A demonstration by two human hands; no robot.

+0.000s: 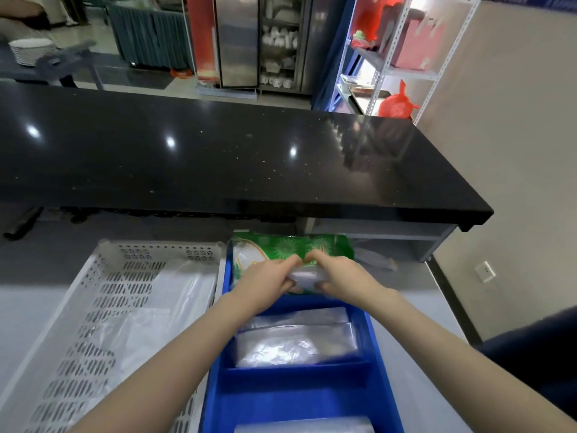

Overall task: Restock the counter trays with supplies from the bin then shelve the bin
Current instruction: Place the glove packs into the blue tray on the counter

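A blue divided tray [365, 320] stands on the grey counter in front of me. Its far compartment holds a green patterned packet [281, 246]. My left hand [265, 281] and my right hand [338, 275] meet over that compartment, both gripping one small clear plastic pack [307, 275] just above the green packet. The middle compartment holds clear plastic-wrapped packs [293, 342], and the near one shows another clear pack [306, 428] at the frame's bottom edge. A white perforated basket [103, 307] with clear plastic bags [162, 310] inside sits to the left, touching the blue tray.
A raised black glossy counter top [218, 151] runs across behind the trays, with an open shelf [390, 242] under its right end. A metal rack [390, 64] with red bags stands at the back right. A wall [515, 151] closes the right side.
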